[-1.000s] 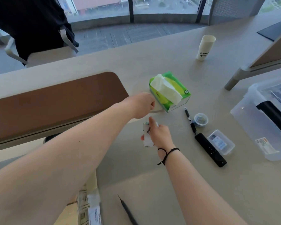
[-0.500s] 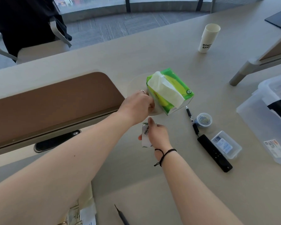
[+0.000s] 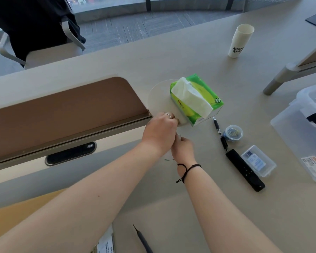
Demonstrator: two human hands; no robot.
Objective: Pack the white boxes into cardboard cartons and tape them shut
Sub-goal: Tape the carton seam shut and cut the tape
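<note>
Currently I see left hand (image 3: 160,133) pinching the round disc's (image 3: 158,99) rim under the tissue pack (image 3: 196,99); right hand (image 3: 182,148) tucked behind it, grip unclear. Beige desk (image 3: 171,57), window behind. White box visible earlier now hidden.

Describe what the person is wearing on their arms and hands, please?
Both forearms are bare, with no sleeves or gloves in view. The left hand wears a thin silver ring on one finger. The right hand has a black cord bracelet looped round its wrist, with a loose knotted end hanging down.
</note>
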